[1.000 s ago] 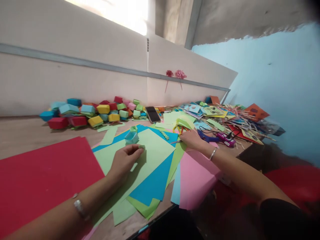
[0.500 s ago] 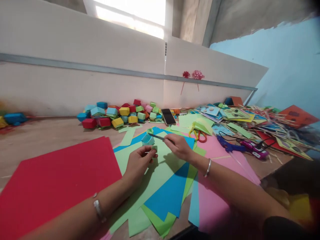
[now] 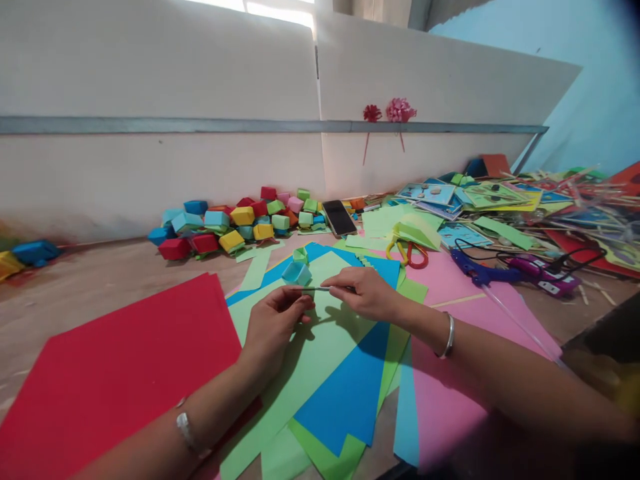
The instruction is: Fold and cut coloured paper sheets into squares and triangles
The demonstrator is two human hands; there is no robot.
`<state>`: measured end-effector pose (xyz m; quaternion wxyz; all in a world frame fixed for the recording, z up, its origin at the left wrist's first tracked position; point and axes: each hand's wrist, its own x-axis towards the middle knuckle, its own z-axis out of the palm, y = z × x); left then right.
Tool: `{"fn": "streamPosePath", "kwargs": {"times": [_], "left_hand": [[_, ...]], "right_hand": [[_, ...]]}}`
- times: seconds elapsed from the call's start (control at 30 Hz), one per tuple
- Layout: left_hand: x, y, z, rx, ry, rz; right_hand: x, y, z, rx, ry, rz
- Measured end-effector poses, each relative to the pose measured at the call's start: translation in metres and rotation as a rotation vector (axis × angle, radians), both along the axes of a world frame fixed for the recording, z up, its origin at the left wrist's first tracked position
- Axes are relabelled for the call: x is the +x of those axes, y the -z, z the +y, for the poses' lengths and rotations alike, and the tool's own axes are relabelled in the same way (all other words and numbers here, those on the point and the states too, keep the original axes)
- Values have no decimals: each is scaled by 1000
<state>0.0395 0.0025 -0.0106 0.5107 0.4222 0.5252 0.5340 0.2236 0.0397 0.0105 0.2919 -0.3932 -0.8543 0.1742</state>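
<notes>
Green sheet [image 3: 320,333] is lying under both hands; above it, the left hand [image 3: 273,327] is pinching a tiny folded piece [image 3: 300,291] while the right hand [image 3: 363,293] is gripping a thin tool [image 3: 313,288] touching it. Keeping the pinch firm and the tool level seems wise.

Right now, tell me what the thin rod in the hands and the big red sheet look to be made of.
Thin grey rod, pinched by the right hand and met by the left hand: probably metal, slim with a slight sheen; too small to be sure. Big red sheet: matte craft paper, flat with crisp edges.
</notes>
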Motion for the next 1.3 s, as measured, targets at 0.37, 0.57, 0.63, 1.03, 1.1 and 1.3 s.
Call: {"fn": "streamPosePath", "kwargs": {"times": [0.37,0.57,0.63,1.03,1.1,1.3], "left_hand": [[-2,-1,0,22,41,-9],[-1,-4,-2,36,62,3],[-1,-4,-3,57,79,15],[1,-12,-4,155,53,219],[1,-12,-4,170,36,233],[0,-11,-5,182,60,253]], "right_hand": [[-5,7,-2,-126,-24,43],[-4,8,-2,-316,-46,208],[-4,7,-1,-374,-36,208],[0,2,-3,-396,-148,328],[-1,2,-2,-406,-128,337],[-1,5,-2,-456,-111,364]]}}
